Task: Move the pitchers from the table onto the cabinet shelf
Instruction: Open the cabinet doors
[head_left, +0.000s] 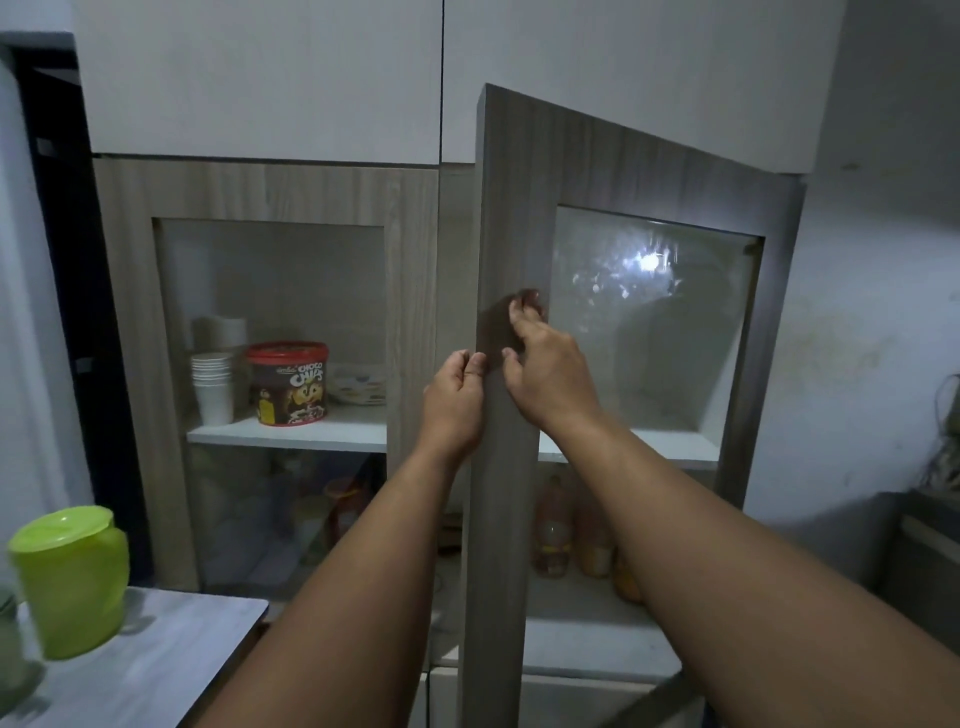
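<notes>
A lime-green pitcher (70, 579) with a lid stands on the grey table (171, 665) at the lower left. A clear, greenish second pitcher (8, 654) is cut off by the left edge. The cabinet's right door (506, 415), wood frame with a glass pane, is swung partly open towards me. My left hand (454, 402) pinches the door's free edge. My right hand (545, 371) grips the same edge a little higher, fingers curled around it. The white cabinet shelf (670, 447) shows behind the glass.
The left cabinet door (270, 332) is shut; behind its glass are stacked white paper cups (212, 384), a Choco Chips tub (288, 382) and a bowl (358, 387). Bottles (553, 530) stand on the lower shelf. A wall is to the right.
</notes>
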